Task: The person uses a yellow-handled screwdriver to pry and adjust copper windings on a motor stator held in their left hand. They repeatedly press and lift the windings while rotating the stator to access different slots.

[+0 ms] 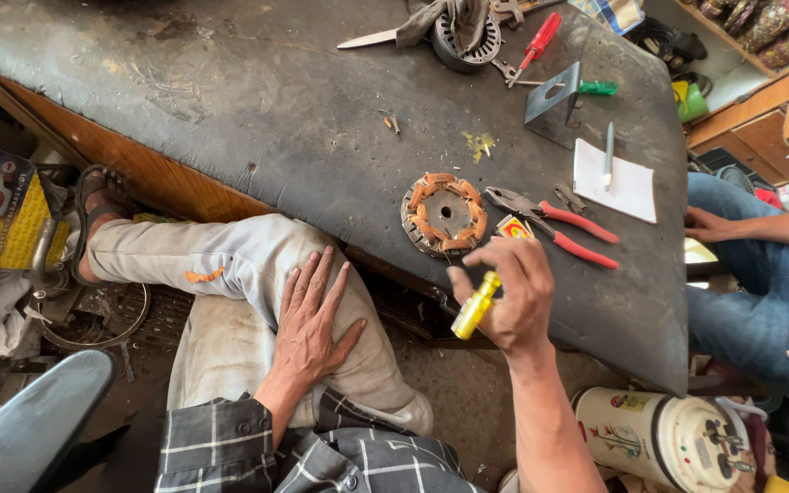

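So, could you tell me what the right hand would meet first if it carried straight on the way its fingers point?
Probably the small yellow-red box just beyond the right hand, then the round copper-wound stator; depth is unclear.

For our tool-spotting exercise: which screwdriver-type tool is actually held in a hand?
The yellow-handled screwdriver, gripped in the right hand; the red-handled and green-handled ones lie untouched.

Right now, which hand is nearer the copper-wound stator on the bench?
Right. The right hand, holding a yellow-handled tool, is just below the stator. The left hand rests on the knee, farther off.
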Tool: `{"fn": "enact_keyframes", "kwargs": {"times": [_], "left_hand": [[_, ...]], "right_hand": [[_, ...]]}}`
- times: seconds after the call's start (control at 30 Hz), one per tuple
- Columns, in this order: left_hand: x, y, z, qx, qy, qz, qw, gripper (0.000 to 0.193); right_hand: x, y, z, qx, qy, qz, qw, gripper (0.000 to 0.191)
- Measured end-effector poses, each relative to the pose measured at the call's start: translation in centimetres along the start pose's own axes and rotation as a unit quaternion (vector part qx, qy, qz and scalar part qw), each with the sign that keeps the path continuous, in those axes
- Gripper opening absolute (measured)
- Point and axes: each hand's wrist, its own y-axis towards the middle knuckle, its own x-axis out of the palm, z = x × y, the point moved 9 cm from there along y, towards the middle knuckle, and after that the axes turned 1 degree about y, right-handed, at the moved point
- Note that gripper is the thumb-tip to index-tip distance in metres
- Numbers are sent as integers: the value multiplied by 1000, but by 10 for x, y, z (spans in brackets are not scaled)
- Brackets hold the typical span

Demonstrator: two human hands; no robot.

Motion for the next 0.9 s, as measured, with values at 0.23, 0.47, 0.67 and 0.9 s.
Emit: {"fn": "enact_keyframes", "kwargs": {"times": [0.23, 0.47, 0.67, 0.9], "left_hand": [[1, 0, 0, 8, 3, 5, 1000, 87], [2, 0, -1, 3, 6, 1, 1000, 87], [2, 0, -1, -1, 6, -4, 1000, 88], [1, 0, 0, -5, 9, -9, 1000, 88]], "right_hand": [[18, 6, -4, -3, -30, -16, 999, 28], [18, 8, 0, 6, -13, -26, 1000, 18], [5, 1, 7, 19, 9, -13, 1000, 18], [-14, 3, 29, 75, -15, -3, 997, 13]]}}
